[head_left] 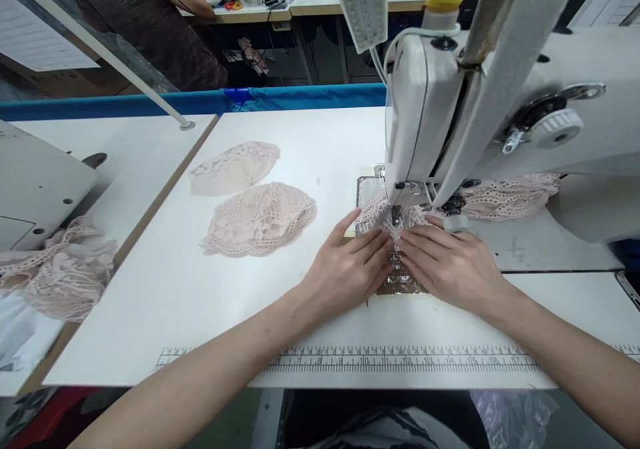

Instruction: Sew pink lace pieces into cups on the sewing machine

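Observation:
A pale pink lace piece lies under the presser foot of a white sewing machine. My left hand rests flat on the near left edge of this lace, fingers stretched toward the foot. From the other side my right hand presses the lace down with its fingers extended, thumb side close to the needle area. The fingertips of both hands almost meet just in front of the foot. Further right, more lace lies bunched beneath the machine arm.
Two lace cup pieces lie on the white table left of my hands. A printed ruler runs along the front edge. Another machine and a lace heap stand at far left. A person is beyond the blue edge.

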